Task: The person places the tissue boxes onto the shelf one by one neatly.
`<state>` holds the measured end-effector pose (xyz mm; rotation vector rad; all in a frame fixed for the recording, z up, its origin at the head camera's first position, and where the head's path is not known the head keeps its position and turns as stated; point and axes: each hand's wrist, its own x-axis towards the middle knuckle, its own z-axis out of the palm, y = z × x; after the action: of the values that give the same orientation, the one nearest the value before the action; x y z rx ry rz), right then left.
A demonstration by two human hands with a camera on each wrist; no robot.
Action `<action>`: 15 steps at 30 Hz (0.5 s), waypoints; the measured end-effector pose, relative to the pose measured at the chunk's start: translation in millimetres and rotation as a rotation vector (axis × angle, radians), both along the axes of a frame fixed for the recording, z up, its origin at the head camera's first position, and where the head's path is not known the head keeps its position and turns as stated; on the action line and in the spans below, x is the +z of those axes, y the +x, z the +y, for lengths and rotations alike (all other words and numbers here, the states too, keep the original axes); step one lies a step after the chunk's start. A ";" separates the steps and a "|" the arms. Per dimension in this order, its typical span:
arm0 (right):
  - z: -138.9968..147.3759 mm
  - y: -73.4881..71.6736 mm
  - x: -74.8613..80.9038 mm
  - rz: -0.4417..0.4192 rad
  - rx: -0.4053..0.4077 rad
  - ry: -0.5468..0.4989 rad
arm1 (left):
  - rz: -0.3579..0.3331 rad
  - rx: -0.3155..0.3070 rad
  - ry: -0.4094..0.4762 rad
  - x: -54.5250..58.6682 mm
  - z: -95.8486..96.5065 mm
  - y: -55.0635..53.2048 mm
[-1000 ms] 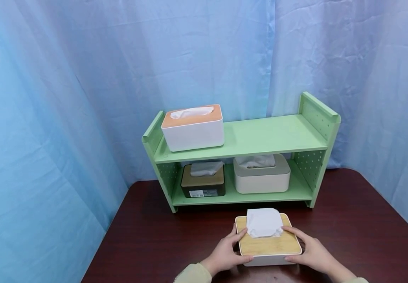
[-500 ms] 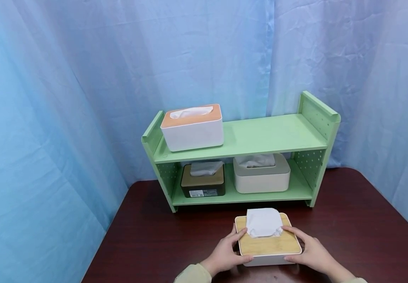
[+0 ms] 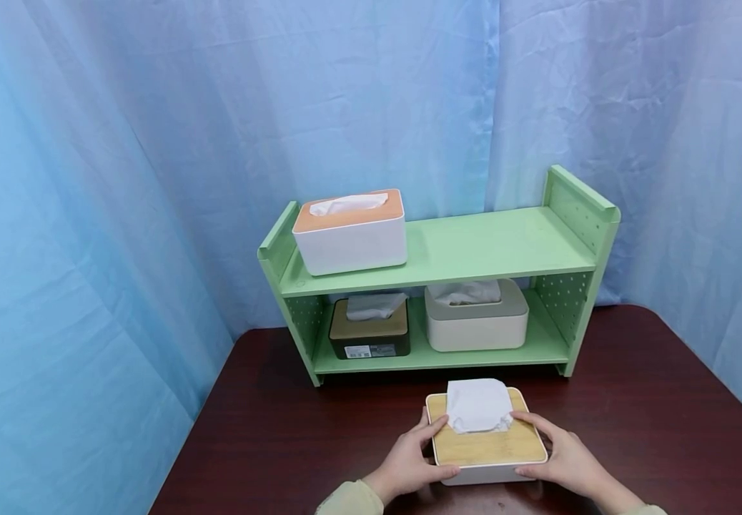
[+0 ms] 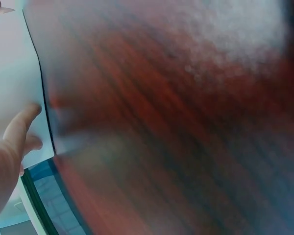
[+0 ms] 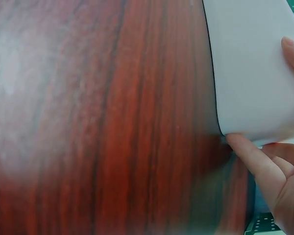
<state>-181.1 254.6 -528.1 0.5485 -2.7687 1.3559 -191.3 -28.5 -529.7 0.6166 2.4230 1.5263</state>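
Note:
A white tissue box with a light wooden lid stands on the table in front of the shelf, a white tissue sticking up from its slot. My left hand grips its left side, thumb at the front wall and a finger on the lid. On the opposite side my right hand holds it the same way. Both wrist views show fingers against the white wall of this box; in the right wrist view one fingertip lies at its lower corner. The box hides some of the fingers.
Behind stands a green two-tier shelf. On its upper tier, at left, sits a white tissue box with an orange-brown lid. The lower tier bears a dark brown tissue box and a cream one. Blue curtains surround the dark red table.
The tissue box and both hands have shifted very slightly to the left. The grip looks the same, and the things on the shelf have stayed put.

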 end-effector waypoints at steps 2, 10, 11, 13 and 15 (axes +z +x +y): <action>-0.7 0.1 2.5 0.003 -0.022 0.012 | -0.009 -0.002 0.021 2.4 0.3 0.1; -2.6 -2.9 36.4 0.210 -0.123 0.113 | 0.080 -0.016 0.037 36.5 -0.6 -3.4; -2.2 -3.4 43.5 0.241 -0.127 0.122 | 0.095 -0.022 0.043 43.4 -0.5 -3.9; -1.2 -4.1 59.1 0.290 -0.133 0.131 | 0.153 -0.033 0.035 59.0 -0.3 -5.2; -0.1 -4.8 76.9 0.332 -0.137 0.131 | 0.190 -0.045 0.041 76.8 0.1 -6.2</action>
<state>-185.9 254.6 -451.2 0.5220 -2.5796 0.9618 -197.5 -28.4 -452.9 0.8546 2.4990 1.5687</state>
